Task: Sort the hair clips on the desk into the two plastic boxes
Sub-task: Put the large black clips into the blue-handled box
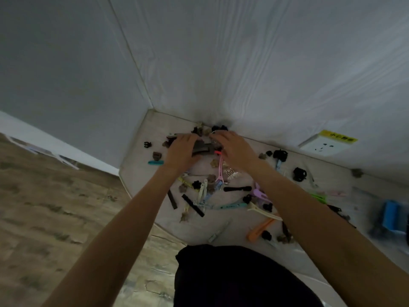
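Note:
Many hair clips lie scattered on the pale desk [155, 129]: small black claw clips [299, 173], brown ones, a pink clip [220, 171], a teal clip [155, 162], an orange clip [259, 231] and a purple clip [259, 192]. Both my arms reach to the far side by the wall. My left hand [180, 149] is closed over the left end of a large dark grey clip [203, 148]. My right hand [234, 149] lies palm down with bent fingers on the clips beside it, and a red clip [218, 152] peeks from under it. No clear plastic box can be made out.
A white wall rises right behind the clips, with a socket [321, 146] under a yellow label at the right. A blurred blue object [390, 216] sits at the desk's right edge. The desk's left edge drops to a wood-pattern floor [55, 207].

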### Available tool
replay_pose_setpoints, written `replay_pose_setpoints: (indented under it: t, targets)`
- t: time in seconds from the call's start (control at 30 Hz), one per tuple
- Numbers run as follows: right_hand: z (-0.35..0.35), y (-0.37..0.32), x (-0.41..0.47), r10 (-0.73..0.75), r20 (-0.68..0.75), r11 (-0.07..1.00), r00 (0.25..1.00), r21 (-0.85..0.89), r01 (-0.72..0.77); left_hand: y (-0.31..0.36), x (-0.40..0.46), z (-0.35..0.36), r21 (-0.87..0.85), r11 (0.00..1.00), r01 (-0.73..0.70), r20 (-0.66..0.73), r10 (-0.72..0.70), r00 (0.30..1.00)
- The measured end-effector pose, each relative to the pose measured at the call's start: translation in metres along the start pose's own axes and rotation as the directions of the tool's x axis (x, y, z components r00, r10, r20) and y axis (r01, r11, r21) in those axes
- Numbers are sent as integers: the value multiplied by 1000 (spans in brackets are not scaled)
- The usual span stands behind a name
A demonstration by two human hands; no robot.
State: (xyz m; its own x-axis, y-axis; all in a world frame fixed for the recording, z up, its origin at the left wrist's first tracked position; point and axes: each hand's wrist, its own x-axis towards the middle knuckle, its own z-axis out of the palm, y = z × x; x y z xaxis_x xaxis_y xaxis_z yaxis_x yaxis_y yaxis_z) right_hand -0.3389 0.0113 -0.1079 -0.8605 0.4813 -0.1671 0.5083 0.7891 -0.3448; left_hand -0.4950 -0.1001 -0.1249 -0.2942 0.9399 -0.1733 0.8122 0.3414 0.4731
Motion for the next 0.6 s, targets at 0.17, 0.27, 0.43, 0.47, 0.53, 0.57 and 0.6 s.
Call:
replay_pose_setpoints:
  t: [0.17,0.27,0.43,0.47,0.53,0.57,0.6]
  targets:
    - [-4,7,9,41,60,985,997,-168,-30,9,-5,0,6,1000,7,4,-7,1000]
    - [-5,16,-9,130,32,974,991,-190,-122,13,-8,0,15,1000,14,14,-14,1000]
    - [-4,38,-45,189,-36,929,981,-317,-191,26,-15,1,-66,997,45,-8,-46,999]
    - [-5,39,-48,222,-31,929,974,-296,-221,28,-17,1,-122,990,66,-44,-72,996]
    - [-6,44,-58,310,-3,929,951,-213,-303,33,-23,0,-265,957,116,-97,-146,985]
    - [-7,46,-64,348,-30,924,937,-156,-349,36,-27,1,-321,937,139,-105,-181,978]
    - [-11,45,-70,373,-78,922,925,-77,-379,37,-31,3,-371,915,161,-106,-214,971]
